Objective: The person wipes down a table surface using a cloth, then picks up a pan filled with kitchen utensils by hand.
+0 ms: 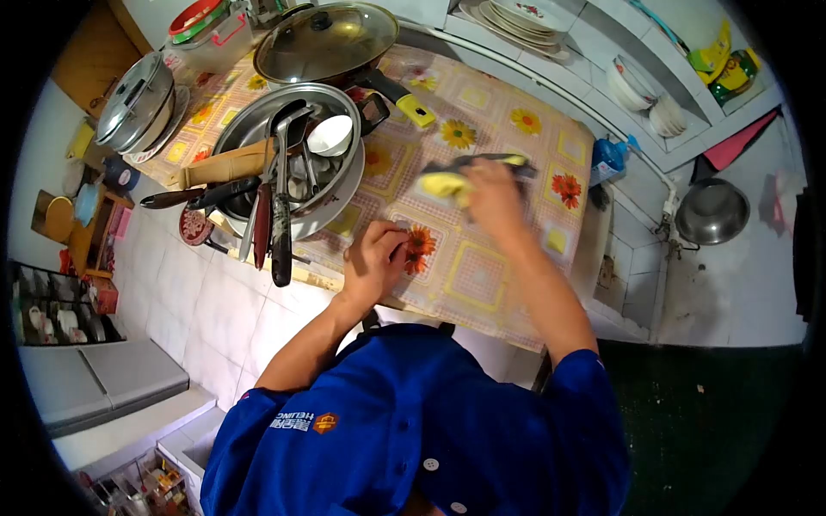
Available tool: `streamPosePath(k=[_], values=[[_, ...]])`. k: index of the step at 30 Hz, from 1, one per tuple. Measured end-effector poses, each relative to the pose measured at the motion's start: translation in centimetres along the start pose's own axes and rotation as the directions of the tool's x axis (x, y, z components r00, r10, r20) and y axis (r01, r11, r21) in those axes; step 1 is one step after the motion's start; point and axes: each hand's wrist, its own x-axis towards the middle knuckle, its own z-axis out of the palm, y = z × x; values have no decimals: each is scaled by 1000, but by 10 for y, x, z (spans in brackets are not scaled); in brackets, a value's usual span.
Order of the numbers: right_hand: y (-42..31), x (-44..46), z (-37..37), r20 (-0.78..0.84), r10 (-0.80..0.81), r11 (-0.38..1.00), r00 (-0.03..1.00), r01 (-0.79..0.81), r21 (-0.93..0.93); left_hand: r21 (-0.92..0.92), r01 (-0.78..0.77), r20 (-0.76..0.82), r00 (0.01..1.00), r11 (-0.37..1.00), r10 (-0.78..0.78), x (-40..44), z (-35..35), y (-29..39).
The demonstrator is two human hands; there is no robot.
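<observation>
My right hand [492, 199] presses a yellow and dark cloth [447, 183] onto the flowered tablecloth [482, 267]. The hand and cloth are a little smeared by motion. My left hand [376, 258] rests near the table's front edge beside a red printed flower, its fingers curled in and nothing visible in them. To its left, a large metal basin [231, 142] holds knives, a black ladle [288, 120], a white bowl [330, 136] and other utensils. Several handles stick out over the basin's front rim.
A lidded wok [327, 43] stands at the back, its handle [404, 101] pointing toward me. A lidded pot [138, 103] sits at the far left. On the right are a blue bottle [607, 160] and a steel bowl [712, 211]. Stacked plates [516, 26] lie on the back shelf.
</observation>
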Motion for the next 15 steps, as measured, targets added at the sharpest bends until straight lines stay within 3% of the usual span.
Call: streamPosePath(k=[3,4,6,8,10,12,13,15], values=[[74,4,-15,-77,318,936,945,-326,-129,-17,-8,-28,1000,1000,7,-1,0,-3],[74,15,-21,-80,311,938,947,-320,-135,-2,-16,-37,999,1000,16,-1,1,-3],[73,40,-38,-84,423,906,902,-419,61,16,-38,-57,998,999,39,-1,3,-4],[43,69,-23,-243,201,978,949,-181,101,27,-30,-46,998,999,31,-1,2,-2],[8,94,11,-209,37,994,977,-14,113,41,-22,-39,999,999,24,2,1,1],[-38,100,21,154,18,979,988,-49,198,57,-8,-38,999,998,10,3,1,4],[-44,93,35,98,-139,990,985,136,31,65,9,-36,999,998,-7,2,2,3],[-21,96,42,19,-121,989,992,119,91,59,10,-41,999,998,-7,2,5,0]])
